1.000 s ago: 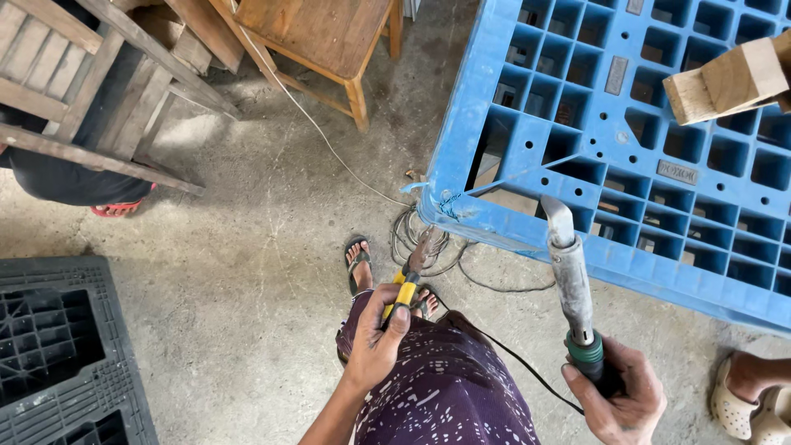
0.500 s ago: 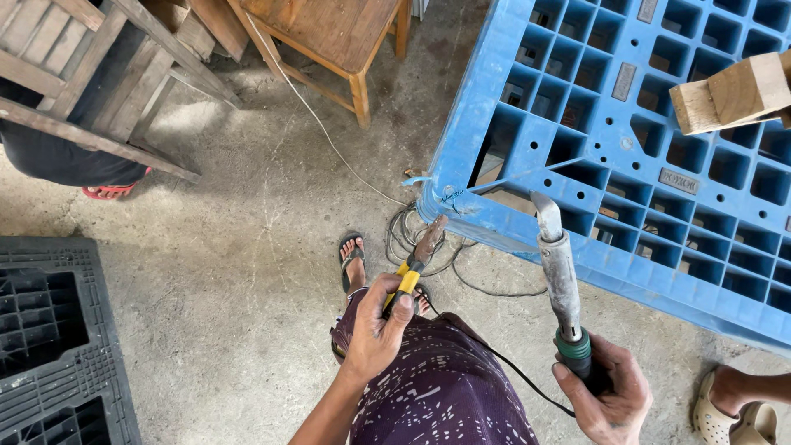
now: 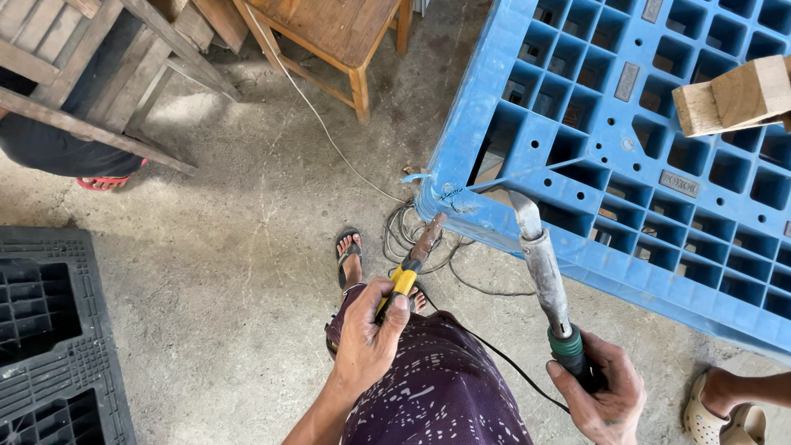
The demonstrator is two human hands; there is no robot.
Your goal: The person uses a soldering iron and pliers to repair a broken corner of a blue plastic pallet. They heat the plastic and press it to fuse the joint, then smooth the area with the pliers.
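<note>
While the blue plastic pallet (image 3: 626,165) lies ahead of both hands, a long heat tool (image 3: 544,272) is gripped by the right hand (image 3: 601,391), its long axis running up and away so that the flat tip meets the pallet's near corner. Yellow-handled pliers (image 3: 412,264) are held closed in the left hand (image 3: 367,342), nose pointed at that corner but short of it. A coiled cable (image 3: 404,235) lies on the floor beyond the left hand.

Workshop: concrete floor (image 3: 206,272), plastic pallets (image 3: 659,165)
</note>
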